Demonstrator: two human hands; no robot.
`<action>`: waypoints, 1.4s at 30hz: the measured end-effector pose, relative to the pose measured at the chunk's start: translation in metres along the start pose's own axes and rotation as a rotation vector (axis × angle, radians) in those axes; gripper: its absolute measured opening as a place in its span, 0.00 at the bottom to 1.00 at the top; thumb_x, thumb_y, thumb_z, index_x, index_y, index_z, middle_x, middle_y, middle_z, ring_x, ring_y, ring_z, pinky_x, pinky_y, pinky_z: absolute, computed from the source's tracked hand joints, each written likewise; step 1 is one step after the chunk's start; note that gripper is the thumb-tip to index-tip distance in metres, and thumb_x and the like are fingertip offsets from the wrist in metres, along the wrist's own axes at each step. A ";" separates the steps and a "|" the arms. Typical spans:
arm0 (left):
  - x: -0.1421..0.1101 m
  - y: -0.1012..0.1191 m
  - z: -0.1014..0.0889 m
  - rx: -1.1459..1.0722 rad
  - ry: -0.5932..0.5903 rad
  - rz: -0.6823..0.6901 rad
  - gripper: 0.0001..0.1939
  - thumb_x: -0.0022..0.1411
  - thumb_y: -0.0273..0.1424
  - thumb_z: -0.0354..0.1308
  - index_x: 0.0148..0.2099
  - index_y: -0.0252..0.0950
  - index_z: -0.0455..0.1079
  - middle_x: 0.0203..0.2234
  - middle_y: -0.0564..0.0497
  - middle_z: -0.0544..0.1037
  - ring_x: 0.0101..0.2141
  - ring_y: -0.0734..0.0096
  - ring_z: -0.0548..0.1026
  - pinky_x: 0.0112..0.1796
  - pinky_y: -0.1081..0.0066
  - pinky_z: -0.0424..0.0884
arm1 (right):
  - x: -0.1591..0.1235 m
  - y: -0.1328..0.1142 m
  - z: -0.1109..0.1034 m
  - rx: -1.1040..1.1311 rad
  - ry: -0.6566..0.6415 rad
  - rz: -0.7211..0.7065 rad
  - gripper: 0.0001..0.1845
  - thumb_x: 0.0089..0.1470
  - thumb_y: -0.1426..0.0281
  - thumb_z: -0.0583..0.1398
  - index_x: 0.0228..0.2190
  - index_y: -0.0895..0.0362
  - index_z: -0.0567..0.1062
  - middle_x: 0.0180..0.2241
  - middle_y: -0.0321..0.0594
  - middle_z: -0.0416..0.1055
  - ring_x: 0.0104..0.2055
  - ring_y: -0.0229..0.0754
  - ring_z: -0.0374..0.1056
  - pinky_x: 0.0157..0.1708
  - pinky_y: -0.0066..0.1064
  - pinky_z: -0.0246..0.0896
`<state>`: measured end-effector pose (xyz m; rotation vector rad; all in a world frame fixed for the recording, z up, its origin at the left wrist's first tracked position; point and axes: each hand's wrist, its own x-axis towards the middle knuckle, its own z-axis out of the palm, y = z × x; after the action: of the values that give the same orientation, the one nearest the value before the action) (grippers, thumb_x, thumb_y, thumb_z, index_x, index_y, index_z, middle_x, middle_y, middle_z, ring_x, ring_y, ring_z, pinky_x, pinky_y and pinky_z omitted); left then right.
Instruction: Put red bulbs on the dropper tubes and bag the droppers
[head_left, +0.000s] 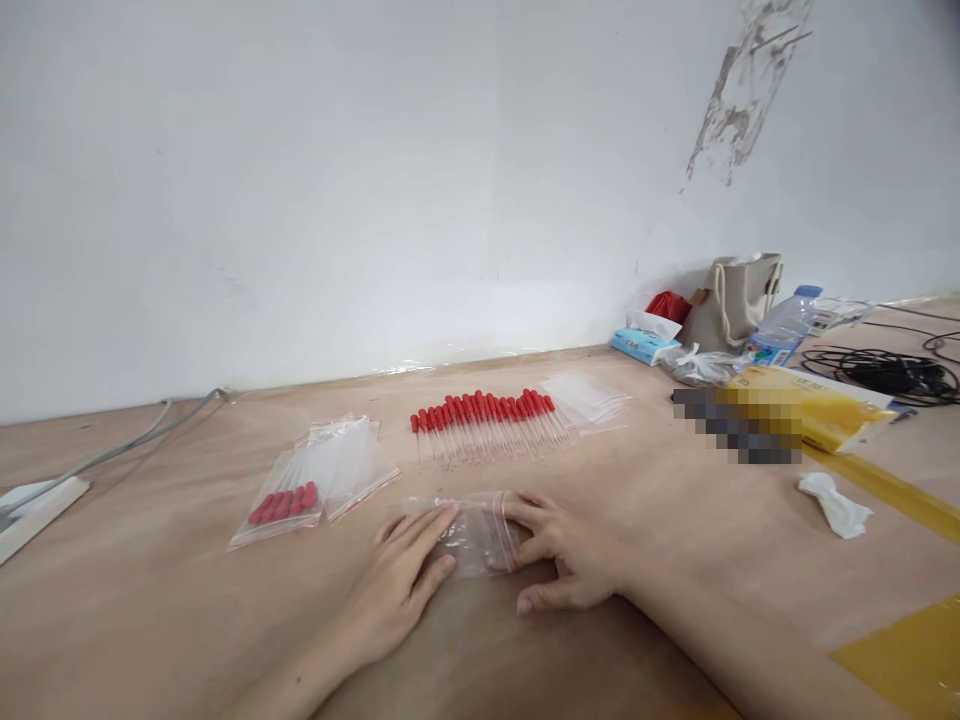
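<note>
A clear zip-lock bag (pixel 476 545) with a red-striped seal lies flat on the table in front of me. My left hand (pixel 409 570) rests on its left end, fingers stretched out. At the sealed right end, my right hand (pixel 559 550) touches the bag with spread fingers. Beyond them is a row of thin clear droppers (pixel 480 415) with red bulbs. To the left, several filled-looking zip-lock bags (pixel 349 455) overlap, with red bulbs (pixel 283 503) showing in the nearest ones. More flat clear bags (pixel 585 398) lie right of the row.
On the right are a blue tissue pack (pixel 645 345), a cloth bag (pixel 731 305), a plastic bottle (pixel 784 325), a yellow packet (pixel 814 405), black cables (pixel 885 372) and a crumpled tissue (pixel 835 505). A grey cable (pixel 142 440) runs along the left. A white wall (pixel 337 200) bounds the table's back.
</note>
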<state>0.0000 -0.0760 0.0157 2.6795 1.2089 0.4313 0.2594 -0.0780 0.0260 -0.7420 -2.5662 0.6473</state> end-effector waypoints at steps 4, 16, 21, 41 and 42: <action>0.002 -0.014 -0.009 -0.070 -0.008 0.108 0.21 0.63 0.33 0.45 0.58 0.45 0.54 0.53 0.50 0.64 0.53 0.65 0.61 0.52 0.56 0.57 | -0.009 0.013 -0.002 0.111 0.125 0.122 0.17 0.46 0.58 0.59 0.34 0.54 0.77 0.54 0.44 0.57 0.54 0.49 0.53 0.51 0.40 0.48; 0.003 -0.017 0.000 -0.103 0.011 0.081 0.19 0.62 0.35 0.47 0.56 0.46 0.59 0.53 0.52 0.65 0.53 0.65 0.61 0.53 0.57 0.57 | 0.042 0.101 -0.050 -0.137 0.819 0.870 0.08 0.43 0.70 0.57 0.27 0.58 0.74 0.27 0.40 0.71 0.30 0.39 0.66 0.31 0.27 0.57; 0.002 -0.018 0.000 -0.123 0.013 0.085 0.19 0.62 0.35 0.47 0.56 0.46 0.59 0.53 0.52 0.65 0.53 0.65 0.61 0.52 0.57 0.57 | 0.066 0.137 -0.069 -0.125 0.869 1.017 0.14 0.41 0.62 0.58 0.27 0.59 0.76 0.31 0.48 0.72 0.37 0.48 0.67 0.34 0.33 0.57; 0.000 -0.019 0.001 -0.046 0.082 0.055 0.20 0.60 0.37 0.49 0.55 0.42 0.60 0.51 0.49 0.66 0.52 0.63 0.63 0.52 0.56 0.59 | -0.004 0.059 -0.026 0.749 1.280 0.655 0.19 0.41 0.56 0.59 0.30 0.56 0.62 0.20 0.31 0.67 0.17 0.30 0.59 0.17 0.22 0.55; 0.000 -0.019 0.001 -0.043 0.081 0.055 0.20 0.60 0.37 0.49 0.55 0.43 0.59 0.51 0.49 0.66 0.52 0.63 0.62 0.52 0.57 0.59 | -0.007 0.056 -0.018 0.812 1.289 0.663 0.19 0.40 0.56 0.60 0.29 0.56 0.62 0.21 0.30 0.67 0.17 0.29 0.59 0.17 0.21 0.56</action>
<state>-0.0131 -0.0637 0.0099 2.6876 1.1360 0.5731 0.2951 -0.0339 0.0092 -1.1434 -0.7716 0.8787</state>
